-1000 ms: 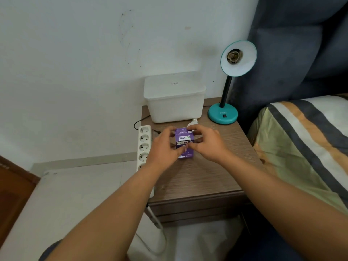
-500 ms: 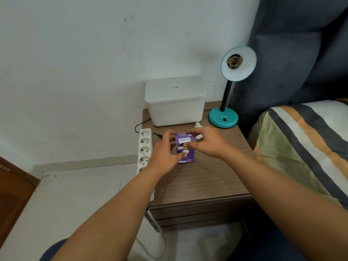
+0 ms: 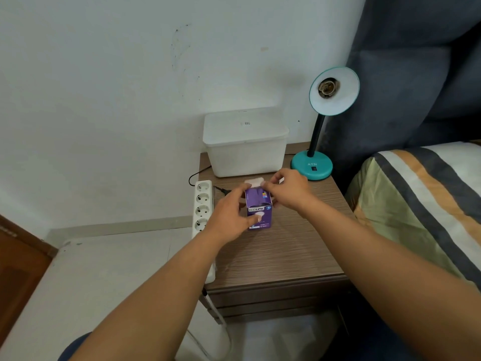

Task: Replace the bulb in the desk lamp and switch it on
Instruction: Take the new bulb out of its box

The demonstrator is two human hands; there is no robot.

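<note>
A small purple bulb box [image 3: 259, 213] stands upright on the wooden table [image 3: 281, 256], its long axis vertical, with the printed front face and its brand band turned toward the camera. The top end points up and is open: a pale flap [image 3: 253, 181] is lifted and leans back, away from the viewer.

The left hand [image 3: 230, 216] wraps the box from its left side, the thumb pressed on the front face and the fingers curled round the far side; its grip is closed on the box. The right hand [image 3: 287, 190] sits at the box's top right corner, thumb and forefinger pinched together at the edge of the opened flap. Whether anything else lies under that hand cannot be told.

Behind the box, touching the wall, stands a white lidded container [image 3: 246, 144]. To its right is the teal desk lamp [image 3: 322, 126]: round base on the table's back right corner, black neck rising, shade tilted to face the camera, and the socket [image 3: 328, 87] inside it bare. A white power strip [image 3: 203, 204] runs along the table's left edge, a black plug [image 3: 221, 190] lying just beside it. A striped bed [image 3: 421, 204] lies to the right.
</note>
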